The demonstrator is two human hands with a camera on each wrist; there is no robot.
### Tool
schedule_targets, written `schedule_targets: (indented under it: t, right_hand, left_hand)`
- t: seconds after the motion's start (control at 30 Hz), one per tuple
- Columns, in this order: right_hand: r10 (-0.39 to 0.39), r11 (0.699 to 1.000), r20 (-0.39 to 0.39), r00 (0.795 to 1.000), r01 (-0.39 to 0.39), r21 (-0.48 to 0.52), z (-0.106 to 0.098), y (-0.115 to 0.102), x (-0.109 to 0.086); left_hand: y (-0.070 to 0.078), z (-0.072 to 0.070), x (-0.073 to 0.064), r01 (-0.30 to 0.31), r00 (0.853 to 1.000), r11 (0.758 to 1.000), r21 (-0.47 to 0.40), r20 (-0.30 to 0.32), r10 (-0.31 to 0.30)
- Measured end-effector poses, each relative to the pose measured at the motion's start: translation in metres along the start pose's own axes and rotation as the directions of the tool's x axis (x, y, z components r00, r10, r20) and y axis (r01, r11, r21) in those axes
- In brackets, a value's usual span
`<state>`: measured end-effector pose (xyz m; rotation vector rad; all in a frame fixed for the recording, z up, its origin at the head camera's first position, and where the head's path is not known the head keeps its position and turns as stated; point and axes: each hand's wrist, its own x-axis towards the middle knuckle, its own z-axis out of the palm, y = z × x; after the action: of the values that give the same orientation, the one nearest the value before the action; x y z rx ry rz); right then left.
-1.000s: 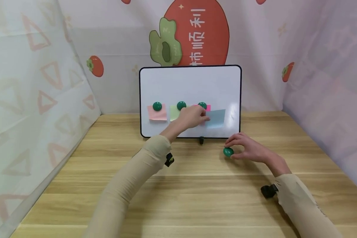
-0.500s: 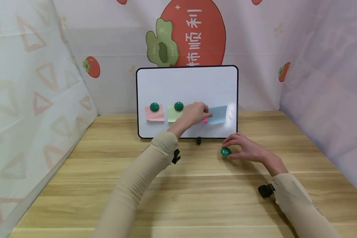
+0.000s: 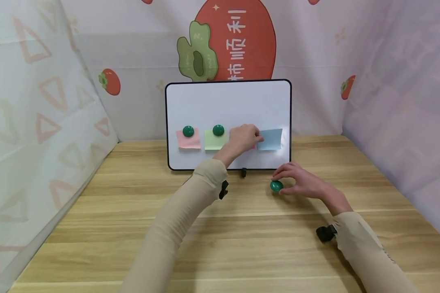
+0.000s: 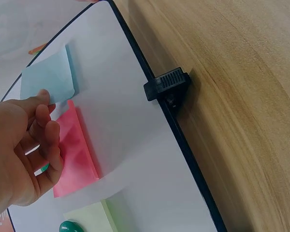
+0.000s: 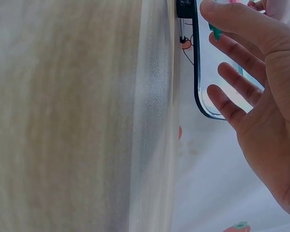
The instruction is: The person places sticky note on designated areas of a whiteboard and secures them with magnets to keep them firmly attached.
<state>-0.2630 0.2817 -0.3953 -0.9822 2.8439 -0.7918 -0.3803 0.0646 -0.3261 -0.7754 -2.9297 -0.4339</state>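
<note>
My left hand (image 3: 243, 136) pinches the left edge of a blue sticky note (image 3: 272, 139) between thumb and fingers, at the lower right of a whiteboard (image 3: 227, 101). Beneath that hand, mostly covered in the head view, is a bright pink sticky note (image 4: 79, 157); a bit of green shows behind the fingers in the left wrist view. Lower down and to the right, my right hand (image 3: 306, 182) holds a round green magnet (image 3: 276, 186) between thumb and fingertips, in front of the board's lower right corner. Its other fingers are spread in the right wrist view.
A pale pink note (image 3: 189, 142) and a light green note (image 3: 213, 143) are on the board's left half, each under a green magnet (image 3: 188, 131). A black clip foot (image 3: 243, 172) supports the bottom edge. Behind the wooden table (image 3: 220, 252) hangs a printed curtain (image 3: 139, 81).
My left hand has moved right and slightly up along the board, taking the blue note with it; the note now lies straighter. My right hand keeps the magnet in nearly the same place.
</note>
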Motion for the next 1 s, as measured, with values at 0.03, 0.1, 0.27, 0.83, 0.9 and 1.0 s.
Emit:
schedule_targets:
  t: [0.03,0.1,0.27,0.83,0.9,1.0]
  right_hand:
    - [-0.004,1.0,-0.003,1.0,0.004,-0.004,0.0,0.0,0.0]
    - [-0.011,1.0,-0.008,1.0,0.011,-0.007,0.0,0.0,0.0]
    - [-0.02,1.0,-0.024,0.999,0.02,-0.007,0.0,0.0,0.001]
    - [-0.044,0.998,-0.192,0.98,0.034,-0.059,-0.002,-0.002,0.004]
    - [-0.045,0.997,-0.224,0.973,0.031,-0.066,-0.002,-0.002,0.006]
    - [-0.066,0.996,-0.293,0.954,0.045,-0.076,-0.003,-0.002,0.009]
  left_hand:
    - [0.0,0.0,0.001,0.005,1.0,1.0,0.001,-0.006,-0.005]
    - [0.002,0.0,0.002,0.017,1.0,1.0,0.01,-0.017,-0.017]
    - [0.01,-0.001,0.003,0.032,0.999,0.997,0.066,-0.023,-0.031]
    - [0.019,0.001,0.003,0.024,0.998,0.983,0.184,-0.057,-0.014]
    - [0.02,0.001,0.004,0.032,0.998,0.981,0.192,-0.068,-0.019]
    - [0.021,0.001,0.004,0.039,0.996,0.978,0.207,-0.088,-0.021]
